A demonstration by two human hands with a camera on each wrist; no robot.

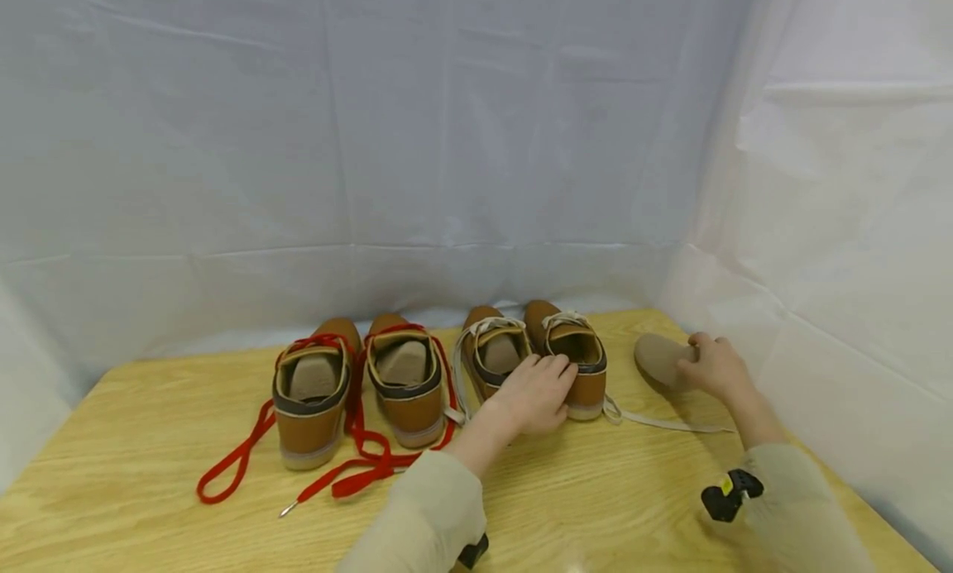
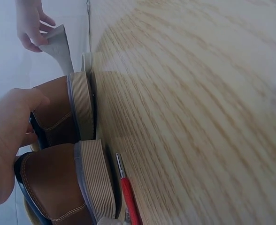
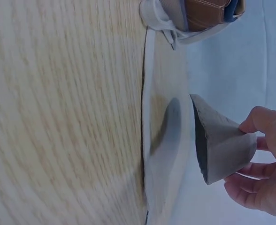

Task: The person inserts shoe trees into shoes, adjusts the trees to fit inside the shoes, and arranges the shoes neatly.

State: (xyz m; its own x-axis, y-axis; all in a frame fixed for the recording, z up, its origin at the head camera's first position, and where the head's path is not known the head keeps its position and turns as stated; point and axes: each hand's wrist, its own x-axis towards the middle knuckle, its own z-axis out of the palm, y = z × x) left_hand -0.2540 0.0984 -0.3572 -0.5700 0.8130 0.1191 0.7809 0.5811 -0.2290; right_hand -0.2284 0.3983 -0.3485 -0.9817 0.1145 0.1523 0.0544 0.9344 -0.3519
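Note:
My left hand [image 1: 530, 397] grips the heel of the rightmost brown shoe [image 1: 591, 389], its thumb on the outside of the heel in the left wrist view. That shoe stands on the table with beige laces, and its mate [image 1: 487, 379] is just to the left. Off to the right, my right hand [image 1: 716, 368] pinches a grey-beige insole [image 1: 658, 360] by one end. Seen from the right wrist, the insole [image 3: 228, 147] is bent and raised above the tabletop, over its shadow.
Two more brown shoes with red laces, one at the left [image 1: 311, 428] and one beside it [image 1: 417, 412], stand on the wooden table [image 1: 596, 498]. A loose red lace [image 1: 238, 465] and a beige lace [image 1: 670, 425] trail forward. White sheeting [image 1: 521, 143] hangs behind and at the right.

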